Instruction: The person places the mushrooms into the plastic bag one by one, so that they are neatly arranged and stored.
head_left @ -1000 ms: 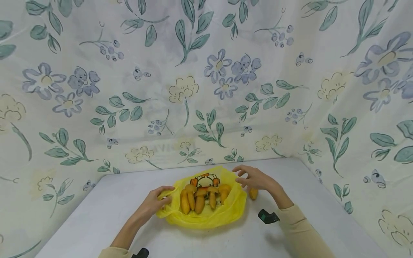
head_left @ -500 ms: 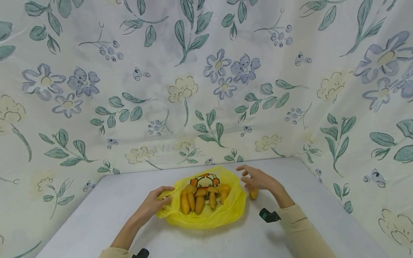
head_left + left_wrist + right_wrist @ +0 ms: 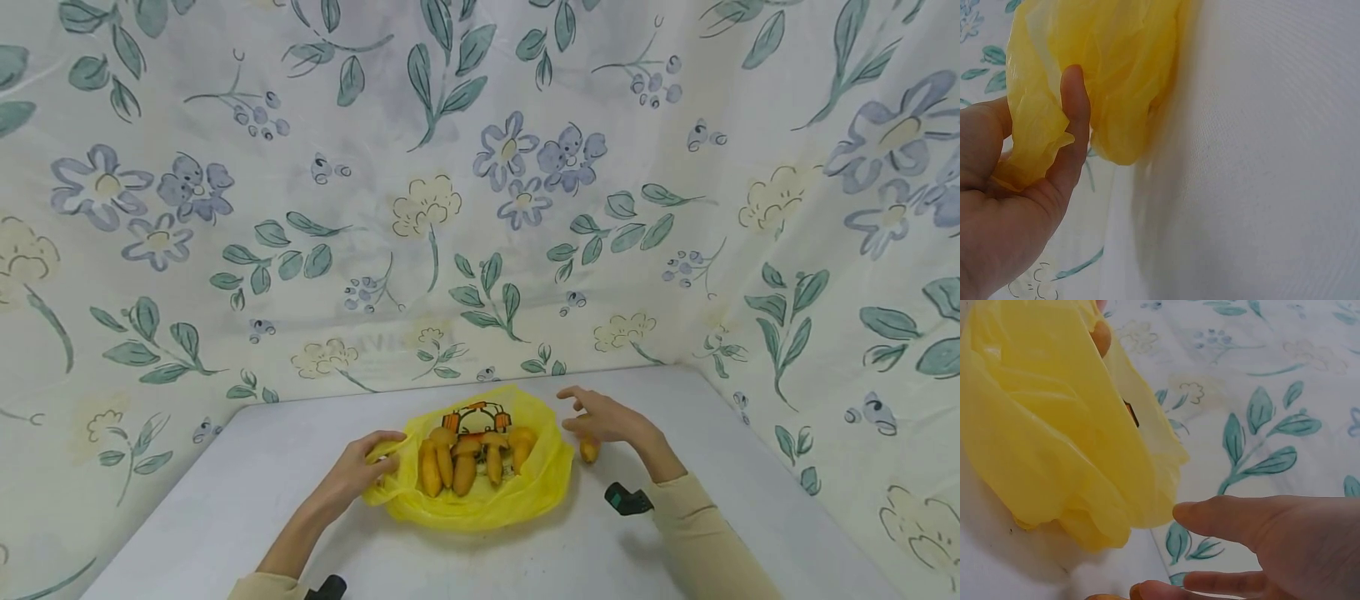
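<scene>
A yellow plastic bag (image 3: pixel 551 492) lies spread on the table with its mouth open. Inside it several orange-brown mushrooms (image 3: pixel 465 475) rest side by side, stems toward me. My left hand (image 3: pixel 356 471) grips the bag's left rim; in the left wrist view the gathered plastic (image 3: pixel 1038 137) sits between thumb and fingers. Just right of the bag, my right hand (image 3: pixel 603 417) hovers with fingers extended, holding nothing, over a single mushroom (image 3: pixel 589 452) that it partly covers. In the right wrist view my thumb (image 3: pixel 1216 519) points at the bag's edge.
The white table (image 3: pixel 300 433) carries the bag and the lone mushroom. A floral curtain (image 3: pixel 480 275) hangs right behind the table's back edge and along its sides. Dark wrist devices, one by the right sleeve (image 3: pixel 628 500), sit near both forearms.
My right hand has shifted a little to the right, away from the bag's rim and over the loose mushroom. The left hand and the bag have stayed in place.
</scene>
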A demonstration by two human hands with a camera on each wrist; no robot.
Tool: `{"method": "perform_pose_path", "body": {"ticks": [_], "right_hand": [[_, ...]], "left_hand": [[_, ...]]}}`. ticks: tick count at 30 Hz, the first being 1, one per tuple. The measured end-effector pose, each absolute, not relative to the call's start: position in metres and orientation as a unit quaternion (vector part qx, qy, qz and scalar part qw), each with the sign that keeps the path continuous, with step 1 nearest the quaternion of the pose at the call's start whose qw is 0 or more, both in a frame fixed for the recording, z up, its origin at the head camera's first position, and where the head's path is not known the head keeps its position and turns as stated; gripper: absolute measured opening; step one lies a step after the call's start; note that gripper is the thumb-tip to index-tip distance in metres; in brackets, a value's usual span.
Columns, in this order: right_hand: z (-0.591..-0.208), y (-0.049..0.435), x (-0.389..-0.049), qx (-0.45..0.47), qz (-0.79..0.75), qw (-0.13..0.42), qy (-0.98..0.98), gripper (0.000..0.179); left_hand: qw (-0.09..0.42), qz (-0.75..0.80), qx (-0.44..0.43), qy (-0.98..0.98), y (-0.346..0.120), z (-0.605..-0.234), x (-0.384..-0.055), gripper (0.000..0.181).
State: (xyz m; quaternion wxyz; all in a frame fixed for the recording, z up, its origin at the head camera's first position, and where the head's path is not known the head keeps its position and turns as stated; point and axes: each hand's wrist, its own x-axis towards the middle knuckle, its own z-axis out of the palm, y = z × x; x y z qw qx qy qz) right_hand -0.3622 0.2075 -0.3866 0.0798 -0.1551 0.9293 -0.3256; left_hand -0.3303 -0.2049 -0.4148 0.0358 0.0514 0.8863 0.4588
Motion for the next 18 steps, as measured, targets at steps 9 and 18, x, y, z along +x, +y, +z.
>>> {"method": "perform_pose_path", "body": {"ticks": [9, 18], "right_hand": [[-0.385, 0.212, -0.361, -0.137, -0.322, 0.08, 0.933, 0.056], [-0.389, 0.218, -0.362, -0.126, -0.339, 0.094, 0.927, 0.061]], "left_hand": [[0.039, 0.458, 0.043, 0.887, -0.203, -0.414, -0.33, 0.042], [0.035, 0.458, 0.045, 0.887, -0.205, -0.416, -0.332, 0.042]]}}
